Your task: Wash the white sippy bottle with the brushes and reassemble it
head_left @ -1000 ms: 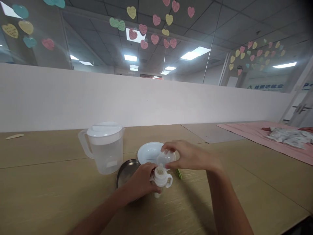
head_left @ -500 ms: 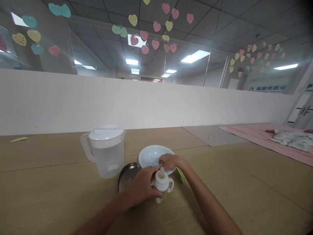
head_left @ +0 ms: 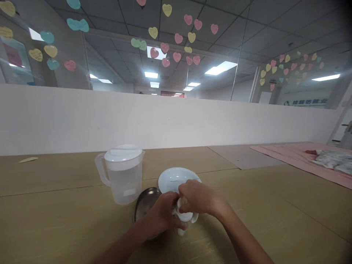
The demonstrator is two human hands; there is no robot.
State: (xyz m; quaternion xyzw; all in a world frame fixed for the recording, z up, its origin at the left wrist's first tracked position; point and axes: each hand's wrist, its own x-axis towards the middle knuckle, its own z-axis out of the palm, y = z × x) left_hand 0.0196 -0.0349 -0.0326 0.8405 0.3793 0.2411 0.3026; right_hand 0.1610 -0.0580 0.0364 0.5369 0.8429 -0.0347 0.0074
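A white baby bottle [head_left: 187, 216] with side handles stands upright on the table, partly covered by both hands. My left hand [head_left: 164, 212] is closed around its left side. Curled fingers of my right hand [head_left: 196, 197] sit over the bottle's top, hiding the teat; what they pinch, if anything, cannot be made out. Just behind is a white oval plate [head_left: 171, 176], on which a thin line-like object lies. A metal dish [head_left: 145, 202] is partly under my left hand and forearm.
To the left of the dish stands a clear plastic pitcher [head_left: 125, 183] with a white lid. A pale leaf-shaped slip [head_left: 28, 160] lies at the far left. Pink cloth [head_left: 286, 154] with a patterned garment [head_left: 334, 159] covers the far right. A white wall [head_left: 165, 121] rises behind.
My right hand has moved from the plate back towards me onto the bottle's top. My left hand keeps its grip on the bottle. The whole view has shifted slightly.
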